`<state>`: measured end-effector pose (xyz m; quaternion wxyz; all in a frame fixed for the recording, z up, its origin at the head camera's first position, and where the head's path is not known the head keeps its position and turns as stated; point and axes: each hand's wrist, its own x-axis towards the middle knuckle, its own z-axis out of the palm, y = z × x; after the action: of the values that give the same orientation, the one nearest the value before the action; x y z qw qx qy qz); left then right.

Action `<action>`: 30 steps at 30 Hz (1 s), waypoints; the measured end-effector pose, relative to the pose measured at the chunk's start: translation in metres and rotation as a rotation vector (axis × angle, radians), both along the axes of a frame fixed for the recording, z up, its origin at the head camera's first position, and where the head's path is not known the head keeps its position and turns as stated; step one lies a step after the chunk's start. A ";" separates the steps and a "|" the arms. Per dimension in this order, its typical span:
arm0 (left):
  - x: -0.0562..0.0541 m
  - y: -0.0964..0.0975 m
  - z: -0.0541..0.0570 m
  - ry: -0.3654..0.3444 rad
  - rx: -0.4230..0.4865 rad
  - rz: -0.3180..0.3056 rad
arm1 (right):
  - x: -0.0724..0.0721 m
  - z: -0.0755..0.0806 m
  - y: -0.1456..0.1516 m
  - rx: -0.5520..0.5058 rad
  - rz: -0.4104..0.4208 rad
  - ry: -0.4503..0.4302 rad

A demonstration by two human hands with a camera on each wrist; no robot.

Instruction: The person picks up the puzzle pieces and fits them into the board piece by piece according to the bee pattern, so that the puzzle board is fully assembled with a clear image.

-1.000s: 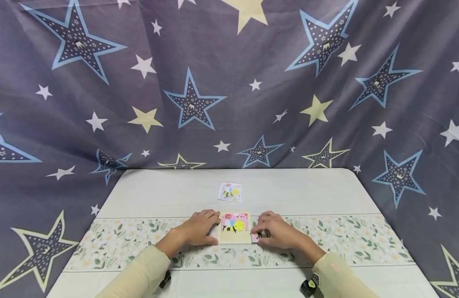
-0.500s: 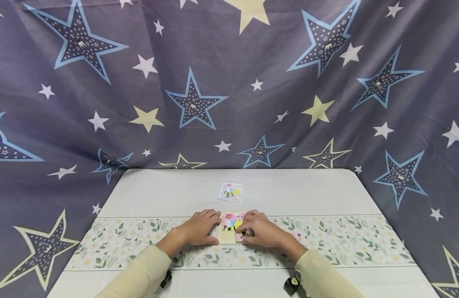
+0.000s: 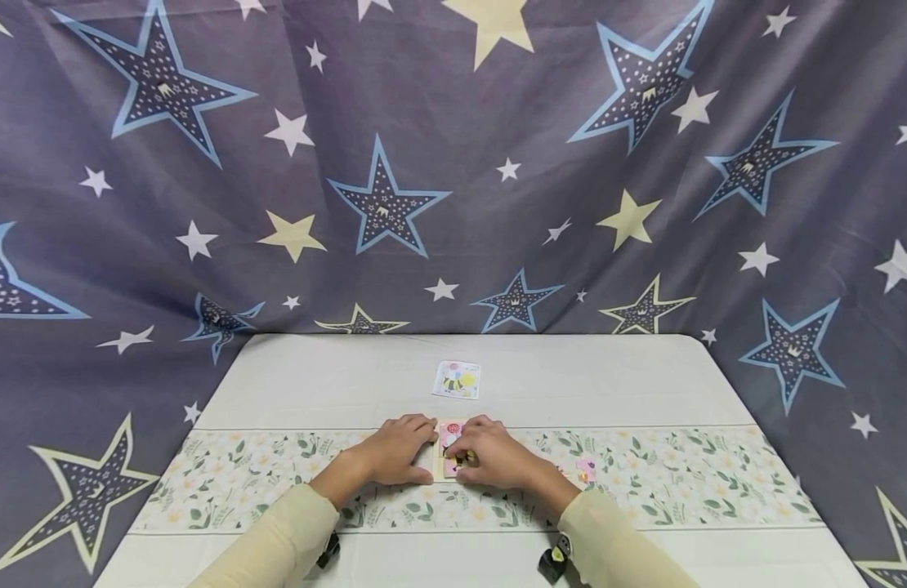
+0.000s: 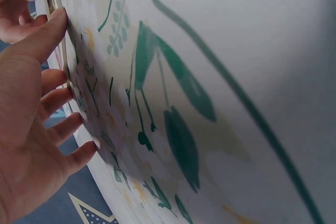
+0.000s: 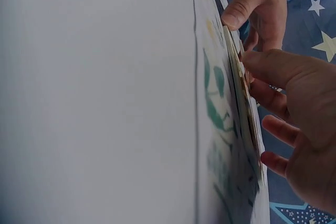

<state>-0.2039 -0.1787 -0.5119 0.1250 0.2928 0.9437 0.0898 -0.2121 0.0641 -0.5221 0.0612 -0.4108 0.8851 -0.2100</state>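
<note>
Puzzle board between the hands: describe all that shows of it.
The puzzle board lies flat on the cloth's floral band. It is thin and looks wooden, with a pale rim beside a pink picture bearing a red round patch. The left hand touches its left side, thumb at the near corner. The right hand covers its right side, pinching a pink puzzle piece at the lower left; whether it is seated is unclear.

Draped behind and along both sides, a purple-grey star-print curtain (image 3: 439, 98); below, a white tablecloth (image 3: 608, 380) crossed by a green-leafed floral band (image 3: 681, 478).
</note>
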 end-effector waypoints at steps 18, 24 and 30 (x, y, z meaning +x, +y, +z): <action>0.000 0.000 0.000 0.026 -0.007 -0.007 | -0.002 -0.001 -0.013 0.049 -0.006 0.046; 0.000 0.000 0.002 0.031 0.000 -0.007 | -0.002 -0.001 -0.013 0.053 -0.005 0.048; 0.001 0.000 0.001 0.023 0.001 -0.008 | -0.002 0.003 -0.011 0.075 0.031 0.061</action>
<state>-0.2031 -0.1787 -0.5108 0.1144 0.2975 0.9439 0.0866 -0.2143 0.0535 -0.5188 0.0527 -0.4282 0.8873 -0.1628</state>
